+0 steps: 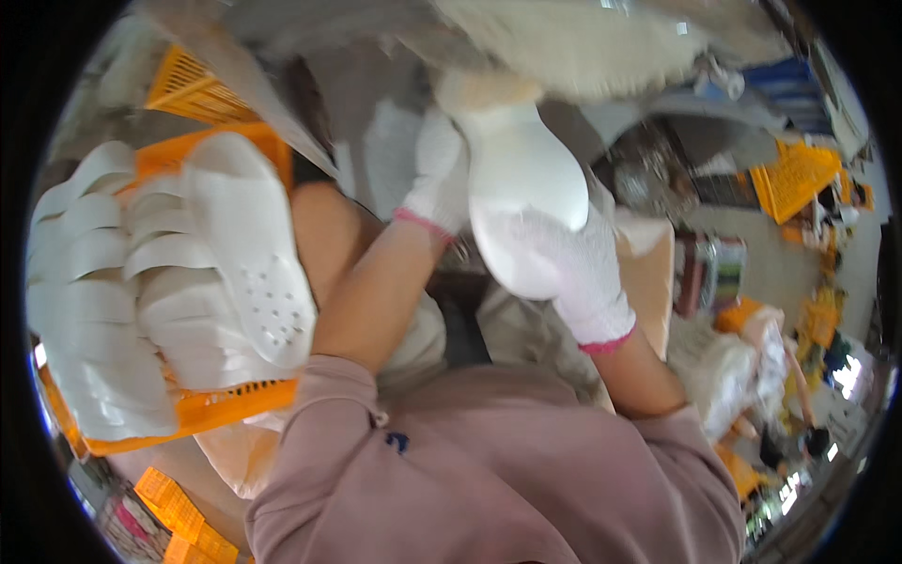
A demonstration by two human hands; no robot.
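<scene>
the right hand point(573, 263) in a white glove grips the white sole point(526, 197) at chest height, the left hand point(437, 179) clasping its upper edge. a loose grip could drop it beside the orange crate point(216, 409) of stacked soles point(169, 282).

The whole view is motion-blurred. The white sole point(526, 202) is partly covered: the right hand point(583, 273) wraps its lower end, and the left hand point(437, 174) sits behind its left edge, fingers out of sight. Its upper end merges into pale fleece point(583, 42), which the top rim cuts off. The orange crate point(225, 404) is mostly hidden under stacked soles point(160, 282). Things at the right rim point(808, 310) are too small and smeared to tell
</scene>
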